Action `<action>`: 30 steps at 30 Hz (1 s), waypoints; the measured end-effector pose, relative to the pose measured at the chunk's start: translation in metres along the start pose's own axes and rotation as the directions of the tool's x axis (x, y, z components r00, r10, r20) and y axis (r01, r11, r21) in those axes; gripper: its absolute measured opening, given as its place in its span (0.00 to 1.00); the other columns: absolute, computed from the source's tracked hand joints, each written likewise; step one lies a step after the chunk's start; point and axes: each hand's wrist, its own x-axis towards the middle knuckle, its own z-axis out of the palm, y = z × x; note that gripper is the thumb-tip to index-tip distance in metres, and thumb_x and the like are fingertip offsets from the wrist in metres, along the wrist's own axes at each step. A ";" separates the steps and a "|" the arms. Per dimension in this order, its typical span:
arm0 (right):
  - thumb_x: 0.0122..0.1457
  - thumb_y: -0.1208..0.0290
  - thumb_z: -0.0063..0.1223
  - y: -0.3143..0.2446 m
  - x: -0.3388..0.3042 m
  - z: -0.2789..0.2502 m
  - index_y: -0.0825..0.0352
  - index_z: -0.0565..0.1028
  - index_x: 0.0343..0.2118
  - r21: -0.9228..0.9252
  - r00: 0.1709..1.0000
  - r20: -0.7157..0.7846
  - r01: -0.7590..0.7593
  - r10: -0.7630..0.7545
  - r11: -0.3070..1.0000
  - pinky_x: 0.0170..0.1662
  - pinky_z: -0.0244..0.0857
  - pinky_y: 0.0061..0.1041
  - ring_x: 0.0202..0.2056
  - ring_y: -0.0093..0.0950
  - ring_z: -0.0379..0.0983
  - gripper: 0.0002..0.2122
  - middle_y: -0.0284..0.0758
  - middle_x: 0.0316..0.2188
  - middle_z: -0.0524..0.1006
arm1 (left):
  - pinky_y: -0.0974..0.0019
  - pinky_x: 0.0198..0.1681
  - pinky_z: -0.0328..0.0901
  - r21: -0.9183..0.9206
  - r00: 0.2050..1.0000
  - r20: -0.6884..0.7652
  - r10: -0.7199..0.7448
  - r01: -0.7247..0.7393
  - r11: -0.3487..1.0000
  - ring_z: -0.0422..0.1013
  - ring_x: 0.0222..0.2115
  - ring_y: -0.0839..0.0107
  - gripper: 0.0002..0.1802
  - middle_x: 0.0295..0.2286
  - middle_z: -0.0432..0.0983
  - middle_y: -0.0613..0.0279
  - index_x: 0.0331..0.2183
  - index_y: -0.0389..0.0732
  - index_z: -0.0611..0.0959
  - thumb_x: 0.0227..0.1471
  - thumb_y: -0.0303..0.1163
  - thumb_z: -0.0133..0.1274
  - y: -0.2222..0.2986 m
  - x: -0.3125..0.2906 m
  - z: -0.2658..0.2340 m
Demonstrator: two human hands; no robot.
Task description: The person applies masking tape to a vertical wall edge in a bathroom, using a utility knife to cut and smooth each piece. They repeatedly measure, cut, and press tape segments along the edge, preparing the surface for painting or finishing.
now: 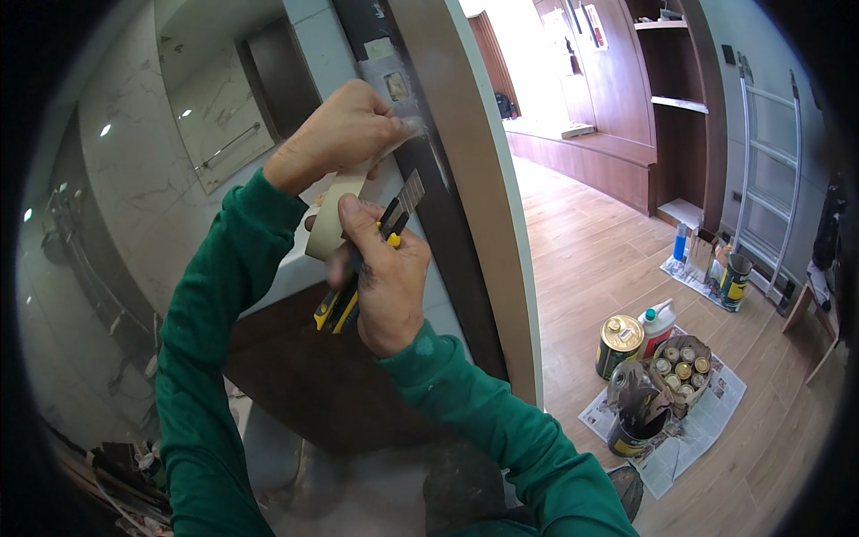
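Left hand (335, 134) pinches masking tape (329, 215) against the dark door edge (447, 206), right hand (385, 277) grips a yellow utility knife (358, 286) above wood flooring (608, 259)

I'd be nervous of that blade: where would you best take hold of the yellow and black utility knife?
By its yellow and black handle, coming from the lower end, as the right hand does. The bare blade sticks out the upper end, toward the door edge.

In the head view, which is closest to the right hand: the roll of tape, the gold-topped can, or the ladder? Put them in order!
Starting from the right hand:
1. Roll of tape: touching its thumb, just up and to the left.
2. Gold-topped can: down on the wooden floor to the right, by the newspaper.
3. Ladder: farthest, leaning on the wall at far right.
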 end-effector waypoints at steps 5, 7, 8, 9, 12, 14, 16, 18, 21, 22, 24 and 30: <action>0.65 0.60 0.60 -0.001 0.001 0.001 0.72 0.79 0.37 0.004 1.000 -0.017 0.004 -0.004 1.000 0.21 0.62 0.18 0.17 0.20 0.70 0.15 0.36 0.27 0.79 | 0.69 0.12 0.65 0.041 0.998 -0.012 -0.069 0.070 0.997 0.72 0.11 0.75 0.21 0.12 0.73 0.61 0.21 0.32 0.83 0.62 0.38 0.59 0.004 -0.001 -0.001; 0.63 0.59 0.62 0.000 0.002 0.002 0.70 0.79 0.36 0.013 0.999 -0.039 0.014 -0.014 1.000 0.19 0.59 0.19 0.16 0.19 0.69 0.16 0.30 0.21 0.74 | 0.67 0.15 0.68 -0.008 0.993 -0.026 -0.113 0.113 0.994 0.74 0.12 0.70 0.21 0.12 0.73 0.58 0.20 0.29 0.83 0.57 0.36 0.58 0.008 -0.003 0.000; 0.63 0.59 0.62 0.000 0.002 0.002 0.70 0.79 0.36 0.016 0.999 -0.036 0.011 -0.010 1.000 0.19 0.59 0.18 0.16 0.19 0.69 0.16 0.30 0.21 0.74 | 0.65 0.17 0.70 -0.038 0.991 -0.031 -0.134 0.132 0.990 0.75 0.13 0.68 0.21 0.11 0.73 0.56 0.19 0.27 0.82 0.55 0.35 0.58 0.009 -0.003 0.000; 0.63 0.59 0.63 0.000 0.002 0.002 0.70 0.79 0.36 0.020 0.999 -0.033 0.008 -0.007 1.000 0.19 0.59 0.18 0.16 0.19 0.69 0.16 0.30 0.21 0.74 | 0.65 0.17 0.70 -0.031 0.991 -0.032 -0.134 0.133 0.991 0.75 0.13 0.68 0.21 0.12 0.73 0.57 0.19 0.27 0.82 0.56 0.36 0.58 0.011 -0.003 0.000; 0.63 0.59 0.63 -0.001 0.002 0.002 0.70 0.79 0.36 0.031 0.999 -0.032 0.002 -0.001 1.000 0.19 0.60 0.19 0.16 0.19 0.70 0.16 0.30 0.21 0.74 | 0.65 0.17 0.70 -0.019 0.990 -0.035 -0.136 0.135 0.991 0.75 0.13 0.69 0.22 0.12 0.73 0.57 0.19 0.28 0.82 0.56 0.36 0.58 0.013 -0.004 0.000; 0.63 0.59 0.63 -0.002 0.002 0.002 0.70 0.79 0.36 0.032 0.999 -0.037 -0.002 0.003 0.999 0.19 0.60 0.19 0.16 0.20 0.70 0.16 0.30 0.21 0.74 | 0.64 0.16 0.69 -0.031 0.991 -0.038 -0.126 0.125 0.992 0.75 0.13 0.69 0.23 0.12 0.73 0.57 0.19 0.28 0.82 0.57 0.37 0.58 0.013 -0.004 0.001; 0.63 0.59 0.63 -0.004 0.001 0.001 0.70 0.79 0.35 0.026 0.999 -0.046 -0.004 0.005 1.000 0.20 0.60 0.19 0.16 0.20 0.70 0.16 0.30 0.21 0.74 | 0.65 0.16 0.69 -0.018 0.994 -0.036 -0.106 0.105 0.994 0.75 0.13 0.70 0.23 0.12 0.72 0.59 0.19 0.29 0.82 0.58 0.38 0.58 0.011 -0.003 0.002; 0.63 0.59 0.62 -0.006 0.000 -0.002 0.70 0.79 0.34 0.012 0.999 -0.042 0.004 -0.003 1.000 0.20 0.60 0.19 0.16 0.20 0.69 0.16 0.30 0.21 0.74 | 0.65 0.16 0.68 -0.045 0.997 -0.037 -0.072 0.070 0.997 0.75 0.13 0.71 0.22 0.12 0.72 0.60 0.20 0.29 0.82 0.58 0.38 0.58 0.009 -0.001 0.005; 0.63 0.59 0.62 -0.009 -0.002 -0.005 0.70 0.79 0.34 -0.007 0.999 -0.040 0.025 -0.025 1.000 0.20 0.61 0.19 0.16 0.19 0.69 0.16 0.30 0.21 0.74 | 0.66 0.15 0.66 -0.115 0.999 -0.045 -0.017 0.012 0.993 0.73 0.12 0.73 0.22 0.12 0.71 0.62 0.20 0.30 0.82 0.58 0.38 0.58 0.006 0.001 0.007; 0.63 0.58 0.62 -0.009 -0.003 -0.005 0.70 0.79 0.34 -0.012 0.999 -0.039 0.032 -0.033 0.999 0.20 0.61 0.19 0.16 0.19 0.69 0.16 0.30 0.21 0.74 | 0.67 0.15 0.65 -0.123 0.999 -0.044 -0.006 0.001 0.992 0.72 0.12 0.73 0.22 0.12 0.71 0.62 0.20 0.30 0.82 0.58 0.38 0.58 0.005 0.001 0.007; 0.65 0.61 0.60 -0.008 -0.004 -0.006 0.72 0.80 0.37 -0.005 0.999 -0.033 0.004 -0.005 1.000 0.22 0.62 0.18 0.18 0.19 0.70 0.15 0.35 0.27 0.79 | 0.67 0.15 0.64 -0.114 0.998 -0.049 -0.030 0.024 0.993 0.71 0.12 0.74 0.22 0.12 0.71 0.62 0.20 0.31 0.82 0.59 0.38 0.58 0.004 0.001 0.007; 0.67 0.62 0.58 -0.006 -0.002 -0.008 0.72 0.80 0.37 -0.007 1.000 -0.004 -0.025 0.025 1.000 0.23 0.62 0.16 0.18 0.18 0.70 0.14 0.39 0.30 0.82 | 0.67 0.16 0.64 -0.095 0.992 -0.063 -0.114 0.107 0.990 0.70 0.12 0.76 0.23 0.11 0.72 0.61 0.19 0.31 0.82 0.59 0.39 0.57 0.000 -0.001 0.004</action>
